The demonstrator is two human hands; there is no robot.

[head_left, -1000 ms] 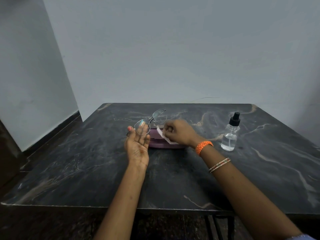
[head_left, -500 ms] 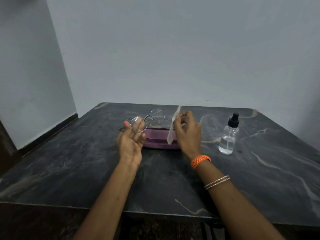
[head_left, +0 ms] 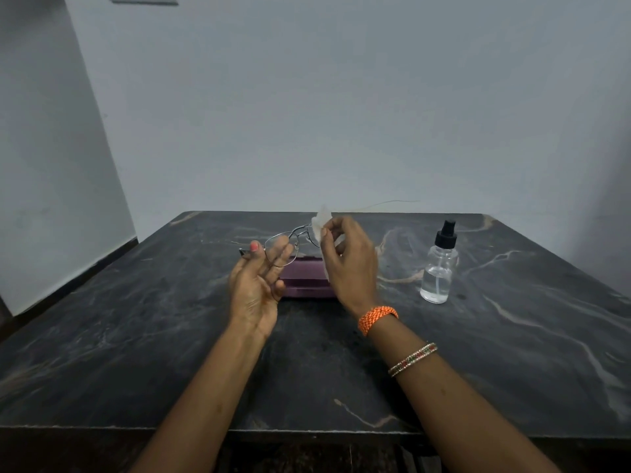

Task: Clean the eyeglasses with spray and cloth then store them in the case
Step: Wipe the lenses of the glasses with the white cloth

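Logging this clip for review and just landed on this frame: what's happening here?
A person is cleaning eyeglasses at a dark marble table. The left hand holds the glasses up by the frame, while the right hand pinches a small white cloth against the far lens. A purple case lies on the table behind the hands, and a clear spray bottle stands upright, untouched, to the right.

The dark marble table (head_left: 136,336) carries a purple case (head_left: 304,281) and spray bottle (head_left: 438,268).

Dim, even light, soft focus, wide-angle bending
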